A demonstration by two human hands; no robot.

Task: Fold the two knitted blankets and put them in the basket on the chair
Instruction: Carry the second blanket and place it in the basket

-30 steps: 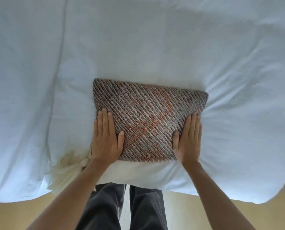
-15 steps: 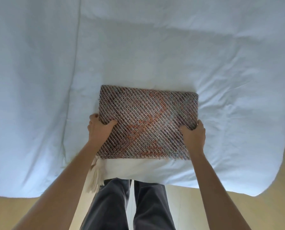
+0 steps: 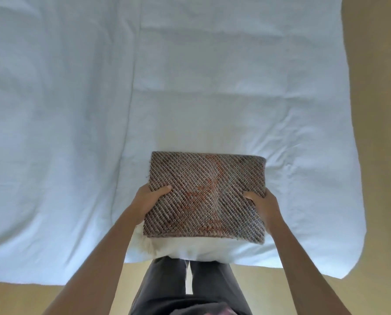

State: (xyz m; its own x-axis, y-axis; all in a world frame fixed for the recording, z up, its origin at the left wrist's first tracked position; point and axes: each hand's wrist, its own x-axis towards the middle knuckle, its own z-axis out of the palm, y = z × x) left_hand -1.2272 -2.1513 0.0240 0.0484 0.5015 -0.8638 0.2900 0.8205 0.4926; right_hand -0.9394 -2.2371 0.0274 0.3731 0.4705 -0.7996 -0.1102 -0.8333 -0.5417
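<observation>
A folded brown-and-grey knitted blanket (image 3: 207, 194) with faint orange marks lies on top of a folded cream blanket (image 3: 181, 248), whose fringe shows at the lower left. I hold the pair as one stack above the near edge of the bed. My left hand (image 3: 148, 202) grips the stack's left side, thumb on top and fingers underneath. My right hand (image 3: 262, 206) grips the right side the same way. The basket and the chair are out of view.
A white sheet covers the bed (image 3: 167, 87), which fills most of the view. Tan floor (image 3: 383, 155) runs along the right side and in front of the bed. My legs in dark trousers (image 3: 190, 287) stand against the bed's near edge.
My hands went from lying flat on the brown blanket to gripping the stack's sides. The stack has come up off the bed and the view has pulled back.
</observation>
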